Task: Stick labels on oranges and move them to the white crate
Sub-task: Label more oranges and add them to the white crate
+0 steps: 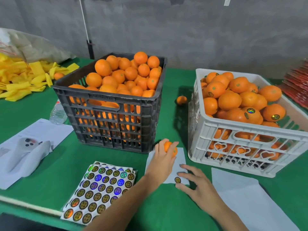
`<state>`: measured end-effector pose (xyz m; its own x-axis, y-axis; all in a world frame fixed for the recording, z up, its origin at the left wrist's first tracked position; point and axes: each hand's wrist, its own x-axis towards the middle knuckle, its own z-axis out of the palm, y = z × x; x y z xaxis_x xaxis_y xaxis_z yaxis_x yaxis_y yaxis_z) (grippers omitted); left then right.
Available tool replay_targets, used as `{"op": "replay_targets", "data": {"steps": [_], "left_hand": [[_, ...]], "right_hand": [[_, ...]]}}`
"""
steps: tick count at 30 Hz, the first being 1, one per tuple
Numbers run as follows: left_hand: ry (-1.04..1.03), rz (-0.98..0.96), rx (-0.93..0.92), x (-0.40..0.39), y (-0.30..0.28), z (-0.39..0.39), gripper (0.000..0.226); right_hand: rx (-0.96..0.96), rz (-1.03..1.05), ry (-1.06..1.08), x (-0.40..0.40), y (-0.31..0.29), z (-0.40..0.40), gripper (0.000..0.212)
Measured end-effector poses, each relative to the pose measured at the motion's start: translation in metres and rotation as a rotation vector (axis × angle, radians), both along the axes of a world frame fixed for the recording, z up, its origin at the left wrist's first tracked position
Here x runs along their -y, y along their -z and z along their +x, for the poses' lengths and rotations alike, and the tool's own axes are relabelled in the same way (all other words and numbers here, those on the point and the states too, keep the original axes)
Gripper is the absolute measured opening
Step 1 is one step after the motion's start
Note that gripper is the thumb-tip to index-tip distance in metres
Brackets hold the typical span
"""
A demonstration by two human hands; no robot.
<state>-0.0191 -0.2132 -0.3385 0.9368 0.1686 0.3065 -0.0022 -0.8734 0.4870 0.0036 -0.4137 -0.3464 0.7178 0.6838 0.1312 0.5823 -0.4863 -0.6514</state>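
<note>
1. Head view, centre bottom: left hand [164, 157] curled round one orange [170, 149], holding it over a small white backing sheet [166, 174] on the green tabletop [41, 100], in the gap between the two crates.
2. Lower centre-right: right hand [198, 185], fingers spread and relaxed, fingertips on the same backing sheet; a single round label [177, 179] sits on the sheet between thumb and forefinger. Whether the fingers touch the label cannot be told.
3. Lower centre-left: sheets of labels [100, 189], stacked, rows of round holographic stickers, lying flat just left of the left forearm.
4. Centre: black crate [108, 120], slatted, heaped with oranges without visible labels.
5. Right: white crate [241, 147], heart cut-outs in the near wall, holding labelled oranges [250, 112] piled above the rim toward the left side.
6. Between crates, further back: loose orange [181, 99] resting on the tabletop.
7. Lower right: blank white sheet [246, 197], flat, in front of the white crate.
8. Left: white papers [38, 129] with a pale grey handheld device [28, 147] lying on them; clear plastic bottle [57, 113] beside the black crate.
9. Upper left: pile of yellow foam sleeves [25, 77], one orange at its edge.
10. Right edge: stack of red packets [296, 87], partly cut off.
</note>
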Motion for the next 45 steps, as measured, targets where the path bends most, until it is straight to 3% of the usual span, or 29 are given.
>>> {"op": "replay_targets", "data": {"steps": [7, 15, 18, 21, 27, 32, 37, 40, 42, 45], "left_hand": [[-0.024, -0.042, 0.015, 0.001, 0.002, 0.0, 0.053], [-0.034, -0.128, 0.041, 0.0, 0.005, -0.001, 0.054], [-0.044, -0.193, 0.039, -0.001, 0.006, -0.002, 0.054], [-0.039, -0.332, 0.06, -0.003, -0.002, -0.002, 0.058], [-0.065, -0.61, 0.267, -0.002, -0.057, 0.006, 0.066], [-0.031, -0.584, 0.399, -0.007, -0.107, 0.012, 0.072], [0.074, -0.501, 0.545, -0.013, -0.149, 0.02, 0.076], [0.112, -0.479, 0.597, -0.008, -0.174, 0.033, 0.078], [0.148, -0.475, 0.594, -0.003, -0.188, 0.046, 0.075], [0.222, -0.465, 0.518, 0.001, -0.207, 0.069, 0.075]], "right_hand": [[0.17, -0.002, 0.001, -0.01, 0.0, 0.001, 0.043], [0.071, 0.074, 0.017, -0.014, -0.005, -0.006, 0.007], [0.012, 0.144, 0.035, -0.018, -0.013, -0.013, 0.01], [-0.15, 0.381, 0.111, -0.034, -0.044, -0.008, 0.012], [-0.196, 0.645, 0.216, -0.078, -0.117, 0.018, 0.008], [-0.109, 0.724, 0.252, -0.09, -0.156, 0.028, 0.014], [-0.158, 0.707, 0.193, -0.083, -0.204, 0.034, 0.06], [-0.232, 0.621, 0.081, -0.077, -0.229, 0.046, 0.043], [-0.302, 0.69, 0.059, -0.075, -0.239, 0.055, 0.043], [-0.166, 0.783, 0.133, -0.068, -0.25, 0.072, 0.036]]}}
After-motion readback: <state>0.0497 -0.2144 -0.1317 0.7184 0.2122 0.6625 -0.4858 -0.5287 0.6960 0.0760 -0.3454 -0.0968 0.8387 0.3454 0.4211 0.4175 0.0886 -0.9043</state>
